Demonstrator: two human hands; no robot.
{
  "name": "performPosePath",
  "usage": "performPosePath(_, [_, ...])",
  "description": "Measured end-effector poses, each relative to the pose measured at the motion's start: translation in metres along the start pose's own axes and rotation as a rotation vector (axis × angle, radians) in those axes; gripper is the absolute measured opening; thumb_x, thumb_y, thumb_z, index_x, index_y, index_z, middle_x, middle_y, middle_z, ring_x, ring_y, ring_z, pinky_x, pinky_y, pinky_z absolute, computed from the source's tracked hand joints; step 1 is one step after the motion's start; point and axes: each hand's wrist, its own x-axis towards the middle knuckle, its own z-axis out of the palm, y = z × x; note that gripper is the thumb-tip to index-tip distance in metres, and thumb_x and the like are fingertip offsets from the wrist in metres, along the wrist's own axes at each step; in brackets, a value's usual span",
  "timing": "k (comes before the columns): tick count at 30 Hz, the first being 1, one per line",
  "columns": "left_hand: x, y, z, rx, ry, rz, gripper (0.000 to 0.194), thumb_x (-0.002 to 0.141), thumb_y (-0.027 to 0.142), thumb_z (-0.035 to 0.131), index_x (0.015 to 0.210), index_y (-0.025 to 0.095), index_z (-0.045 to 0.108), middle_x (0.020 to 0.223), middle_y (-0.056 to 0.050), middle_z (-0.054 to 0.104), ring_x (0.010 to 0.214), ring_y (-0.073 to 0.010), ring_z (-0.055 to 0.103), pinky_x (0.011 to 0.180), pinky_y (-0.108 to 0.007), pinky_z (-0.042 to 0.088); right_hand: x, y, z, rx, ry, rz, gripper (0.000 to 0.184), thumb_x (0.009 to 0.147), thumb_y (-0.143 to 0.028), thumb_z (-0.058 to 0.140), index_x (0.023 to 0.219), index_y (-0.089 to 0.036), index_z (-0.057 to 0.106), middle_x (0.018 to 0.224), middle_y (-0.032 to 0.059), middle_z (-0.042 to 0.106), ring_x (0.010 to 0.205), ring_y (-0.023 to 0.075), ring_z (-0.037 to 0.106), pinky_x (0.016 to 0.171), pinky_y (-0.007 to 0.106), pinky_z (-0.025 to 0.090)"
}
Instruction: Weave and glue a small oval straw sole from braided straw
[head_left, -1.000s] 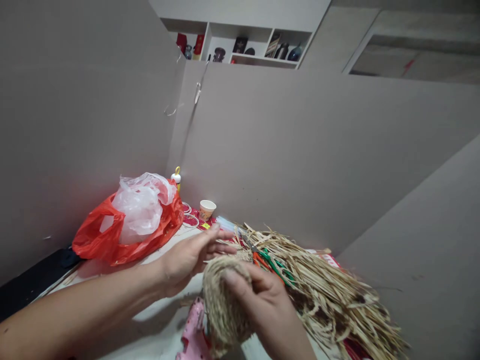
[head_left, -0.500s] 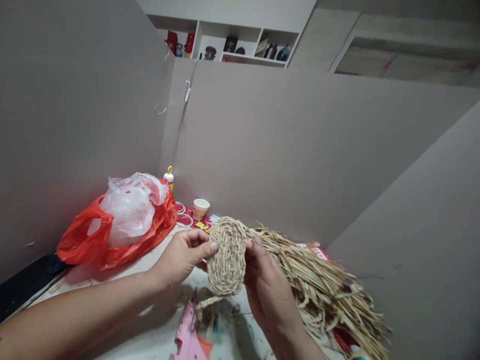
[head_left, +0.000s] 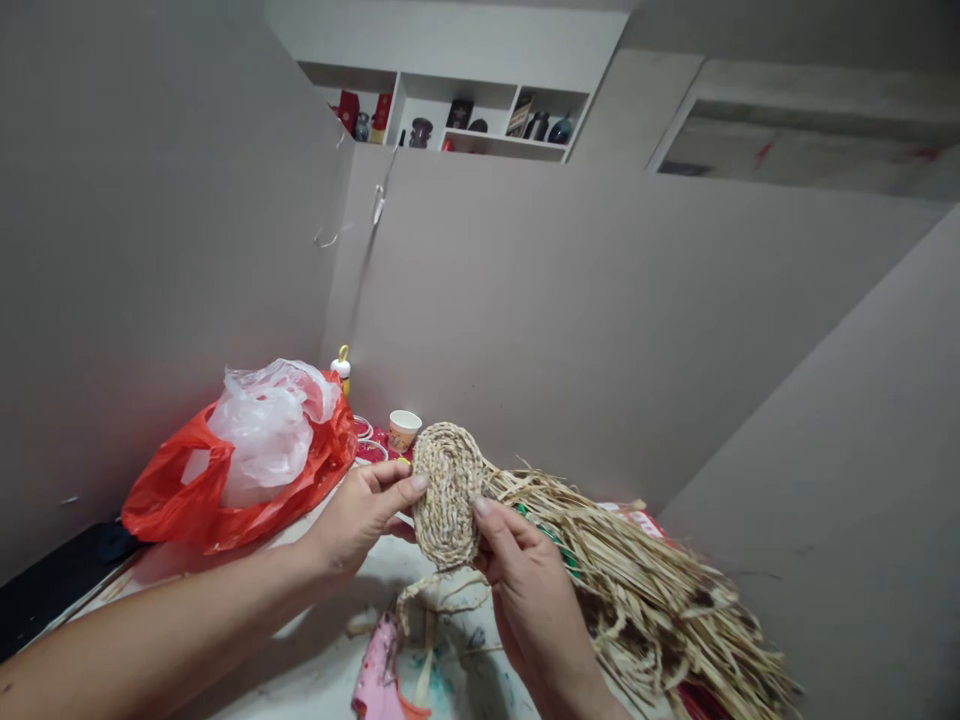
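Observation:
An oval coil of braided straw (head_left: 448,500) is held upright above the table, its spiral rows facing me. My left hand (head_left: 375,505) pinches its left edge, thumb on the front and fingers behind. On the opposite edge, my right hand (head_left: 517,570) grips with its thumb at the front; its other fingers are partly hidden. A loose braid end (head_left: 409,595) hangs from the bottom of the coil. Below it on the table lies a pink glue gun (head_left: 379,670) with an orange trigger, cut off by the lower frame edge.
A large bundle of dry straw (head_left: 645,570) lies on the right. To the left sits a red plastic bag (head_left: 176,480) with a clear bag (head_left: 266,430) in it. A paper cup (head_left: 403,430) and a yellow-topped bottle (head_left: 341,368) stand by the back wall.
The straw coil has shifted slightly left and up, held by both hands. My right thumb now lies over its front edge. The camera view has tilted up a little.

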Motion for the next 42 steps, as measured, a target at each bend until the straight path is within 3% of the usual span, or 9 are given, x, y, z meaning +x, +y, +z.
performPosePath(9, [0.004, 0.006, -0.004, -0.080, 0.071, 0.040, 0.022, 0.074, 0.033, 0.075, 0.081, 0.013, 0.071, 0.078, -0.005, 0.067, 0.072, -0.0144, 0.060, 0.064, -0.026, 0.048, -0.001, -0.005, 0.007, 0.104, 0.058, 0.048, 0.032, 0.087, -0.048, 0.061, 0.087, -0.018, 0.074, 0.086, 0.0074, 0.075, 0.074, 0.0198, 0.064, 0.057, 0.026, 0.049])
performPosePath(15, [0.001, 0.011, -0.003, -0.149, 0.107, 0.074, 0.017, 0.074, 0.031, 0.075, 0.080, 0.015, 0.071, 0.078, -0.004, 0.069, 0.072, -0.0139, 0.061, 0.067, -0.026, 0.049, -0.004, -0.004, 0.011, -0.081, -0.065, 0.020, 0.029, 0.086, -0.045, 0.064, 0.090, -0.019, 0.075, 0.081, 0.0052, 0.072, 0.073, 0.0185, 0.063, 0.063, 0.027, 0.052])
performPosePath(21, [0.001, 0.016, -0.006, -0.076, -0.011, 0.036, 0.024, 0.080, 0.032, 0.069, 0.094, 0.013, 0.072, 0.086, -0.009, 0.070, 0.077, -0.0155, 0.060, 0.070, -0.028, 0.047, -0.004, -0.001, 0.012, -0.076, -0.076, -0.018, 0.029, 0.087, -0.044, 0.064, 0.087, -0.018, 0.075, 0.072, 0.0029, 0.070, 0.065, 0.0151, 0.062, 0.062, 0.025, 0.051])
performPosePath(25, [0.001, 0.017, -0.005, -0.067, -0.088, -0.026, 0.027, 0.079, 0.035, 0.070, 0.088, 0.010, 0.071, 0.082, -0.010, 0.068, 0.075, -0.0157, 0.059, 0.071, -0.028, 0.046, -0.003, -0.002, 0.014, 0.039, -0.119, 0.020, 0.029, 0.085, -0.044, 0.065, 0.085, -0.016, 0.075, 0.071, 0.0034, 0.069, 0.062, 0.0142, 0.062, 0.060, 0.024, 0.050])
performPosePath(30, [-0.004, 0.013, 0.003, -0.100, -0.177, -0.075, 0.028, 0.074, 0.036, 0.073, 0.082, 0.011, 0.067, 0.072, -0.006, 0.064, 0.059, -0.0140, 0.055, 0.052, -0.026, 0.041, -0.007, -0.006, 0.018, 0.063, -0.208, 0.083, 0.031, 0.083, -0.045, 0.067, 0.081, -0.016, 0.075, 0.065, 0.0023, 0.068, 0.058, 0.0134, 0.061, 0.058, 0.022, 0.048])
performPosePath(34, [-0.009, 0.014, 0.007, -0.086, -0.078, -0.050, 0.020, 0.072, 0.030, 0.074, 0.078, 0.012, 0.067, 0.070, -0.004, 0.064, 0.057, -0.0140, 0.055, 0.053, -0.027, 0.041, -0.007, -0.009, 0.018, 0.055, -0.251, 0.082, 0.033, 0.086, -0.047, 0.064, 0.083, -0.015, 0.075, 0.067, 0.0032, 0.069, 0.058, 0.0136, 0.062, 0.058, 0.022, 0.047])
performPosePath(38, [-0.010, 0.020, 0.007, -0.076, 0.023, -0.014, 0.019, 0.072, 0.029, 0.074, 0.074, 0.012, 0.068, 0.073, -0.005, 0.067, 0.065, -0.0146, 0.058, 0.064, -0.028, 0.044, -0.006, -0.012, 0.016, 0.051, -0.210, 0.080, 0.036, 0.083, -0.049, 0.065, 0.080, -0.015, 0.074, 0.073, 0.0060, 0.071, 0.060, 0.0151, 0.064, 0.059, 0.025, 0.048])
performPosePath(42, [-0.008, 0.023, 0.005, -0.091, 0.094, 0.059, 0.016, 0.073, 0.027, 0.074, 0.078, 0.013, 0.069, 0.074, -0.003, 0.067, 0.066, -0.0140, 0.058, 0.065, -0.027, 0.046, -0.007, -0.014, 0.017, 0.004, -0.200, 0.103, 0.035, 0.080, -0.048, 0.068, 0.077, -0.014, 0.074, 0.073, 0.0071, 0.072, 0.060, 0.0146, 0.064, 0.058, 0.025, 0.046])
